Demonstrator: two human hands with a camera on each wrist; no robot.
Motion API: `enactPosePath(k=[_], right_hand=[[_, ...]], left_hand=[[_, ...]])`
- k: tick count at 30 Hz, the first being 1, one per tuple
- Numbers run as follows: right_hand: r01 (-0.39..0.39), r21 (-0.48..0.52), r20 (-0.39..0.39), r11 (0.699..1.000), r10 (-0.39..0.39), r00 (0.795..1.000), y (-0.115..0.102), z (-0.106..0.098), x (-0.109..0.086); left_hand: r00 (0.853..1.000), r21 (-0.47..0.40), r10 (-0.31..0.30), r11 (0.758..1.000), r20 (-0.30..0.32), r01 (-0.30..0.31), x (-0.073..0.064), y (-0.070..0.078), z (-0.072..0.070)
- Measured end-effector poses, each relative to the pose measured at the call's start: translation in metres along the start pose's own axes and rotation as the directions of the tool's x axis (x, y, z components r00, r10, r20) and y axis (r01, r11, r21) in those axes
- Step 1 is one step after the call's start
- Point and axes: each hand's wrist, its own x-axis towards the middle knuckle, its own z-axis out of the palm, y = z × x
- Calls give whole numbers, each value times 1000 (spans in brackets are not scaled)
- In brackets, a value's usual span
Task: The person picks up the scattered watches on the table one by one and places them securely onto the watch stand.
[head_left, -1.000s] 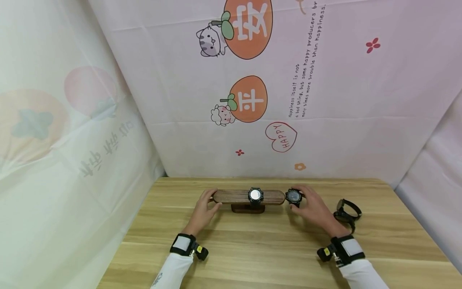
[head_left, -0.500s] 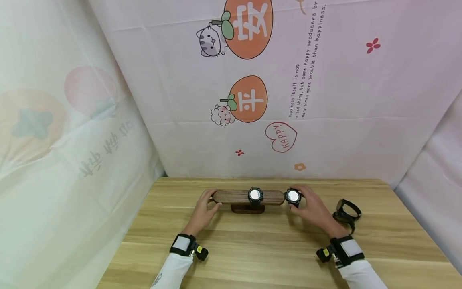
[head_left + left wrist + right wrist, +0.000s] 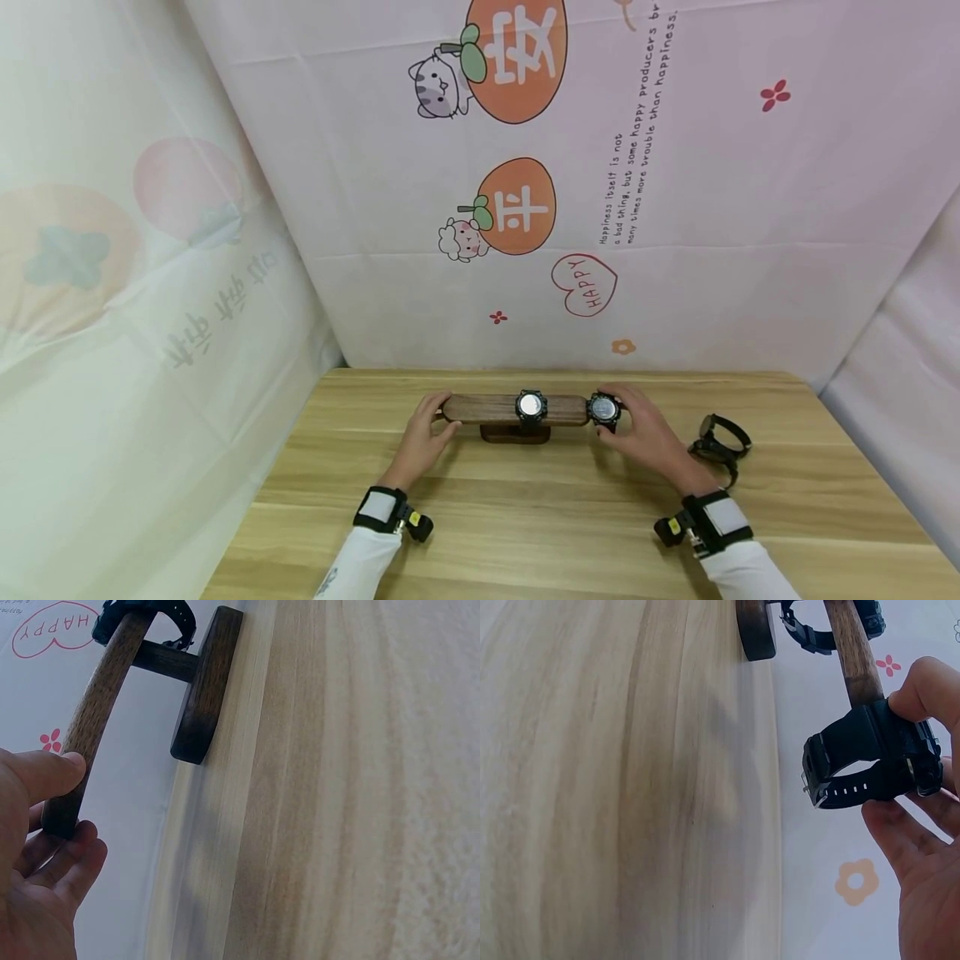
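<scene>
A dark wooden watch stand (image 3: pixel 487 408) with a long rounded bar sits near the back of the table. My left hand (image 3: pixel 418 442) grips the bar's left end, thumb on one side and fingers round the other, as the left wrist view also shows. One black watch (image 3: pixel 531 405) hangs on the bar right of its middle. At the bar's right end my right hand (image 3: pixel 645 433) pinches a second black watch (image 3: pixel 877 750) between thumb and fingers. Its strap is buckled into a loop, and the bar's tip meets the loop's opening.
Black watches (image 3: pixel 722 446) lie on the wooden table (image 3: pixel 525 525) to the right, beside my right forearm. A white printed cloth (image 3: pixel 390 317) hangs behind the table, with more cloth at the left and right sides.
My right hand has moved slightly left with its watch, which now overlaps the bar's right tip. The left hand, stand and hanging watch have stayed in place.
</scene>
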Motion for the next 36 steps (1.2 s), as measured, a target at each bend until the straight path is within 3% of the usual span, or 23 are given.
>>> enactPosePath(k=[36], right_hand=[[-17,13,43,1000,16,999,-10,14,7]], left_hand=[[1000,8,-5,1000,-3,5,-1,1,-1]])
